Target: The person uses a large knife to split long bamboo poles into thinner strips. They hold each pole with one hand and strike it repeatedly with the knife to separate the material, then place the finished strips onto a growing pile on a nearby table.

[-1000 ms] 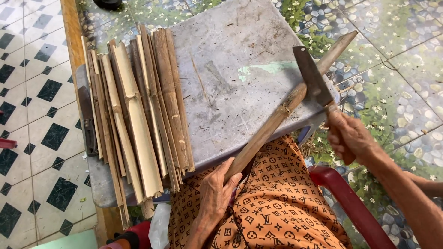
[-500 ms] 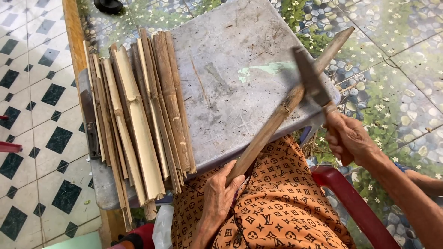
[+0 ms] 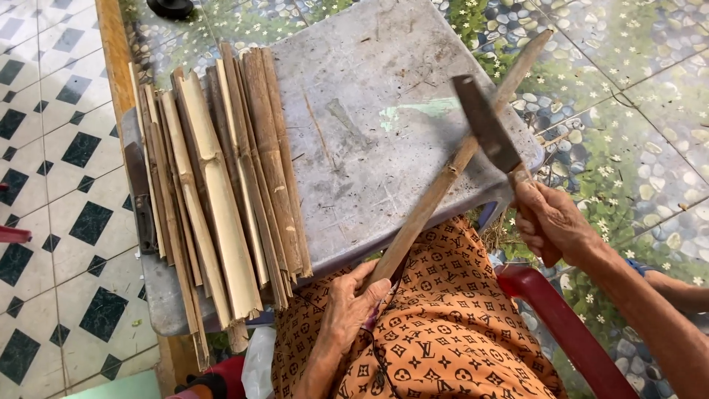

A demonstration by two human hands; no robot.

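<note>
1. A grey worktop (image 3: 384, 170) is being used as the base.
2. Split bamboo slats (image 3: 221, 185) are being kept along its left edge.
3. A long bamboo stick (image 3: 450, 170) is being gripped at its near end, off the worktop's near edge, by the left hand (image 3: 354, 303), fingers curled around it.
4. A cleaver (image 3: 487, 133) is being held over the right edge by the right hand (image 3: 550, 222), clenched on its handle.

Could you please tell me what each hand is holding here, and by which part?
The left hand grips a long bamboo strip at its near end. The right hand holds a cleaver by its handle.
</note>
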